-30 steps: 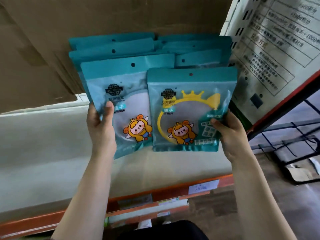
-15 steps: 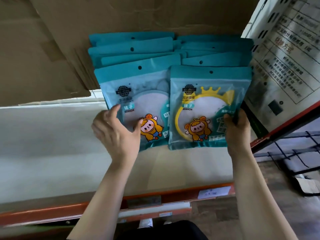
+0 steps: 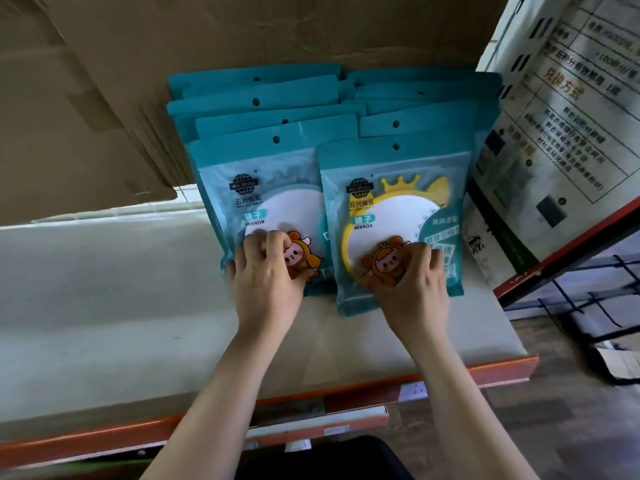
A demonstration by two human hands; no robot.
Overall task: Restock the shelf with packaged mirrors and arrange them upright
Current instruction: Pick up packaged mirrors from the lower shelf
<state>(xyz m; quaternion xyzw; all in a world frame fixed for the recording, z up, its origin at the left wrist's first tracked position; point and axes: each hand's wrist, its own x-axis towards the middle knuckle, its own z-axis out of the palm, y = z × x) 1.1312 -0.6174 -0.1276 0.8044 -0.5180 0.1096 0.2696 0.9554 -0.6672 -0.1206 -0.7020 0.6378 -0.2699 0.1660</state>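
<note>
Left hand: the left hand (image 3: 266, 282) lies on the lower front of the left front mirror pack (image 3: 277, 174), fingers curled narrow against its face, thumb on the cartoon figure at the 3 o'clock side of the hand, and holds it.
Right hand: the right hand (image 3: 412, 285) holds the lower front of the right front mirror pack (image 3: 394, 174), fingers curled onto the printed panel, thumb low at the hand's 9 o'clock side, near the yellow ring.
Left front mirror pack: it stands on the shelf (image 3: 104, 306), tilted back, and rises toward 12 o'clock from the left hand. Its bottom edge is partly hidden by that hand.
Right front mirror pack: it stands at 3 o'clock of the left one, overlapping that pack's right edge. It rises toward 12 o'clock from the right hand, and its bottom edge sits nearer the camera.
Left row of packs (image 3: 256, 98): teal tops stacked one behind another at 12 o'clock of the left front pack.
Right row of packs (image 3: 415, 95): likewise behind the right front pack.
Cardboard (image 3: 207, 29): flattened sheets behind and above both rows.
Printed sheet (image 3: 561, 116): on the white upright at 3 o'clock of the right row.
Shelf edge (image 3: 502, 368): orange, at 6 o'clock of the hands, with a small label (image 3: 412, 391).
</note>
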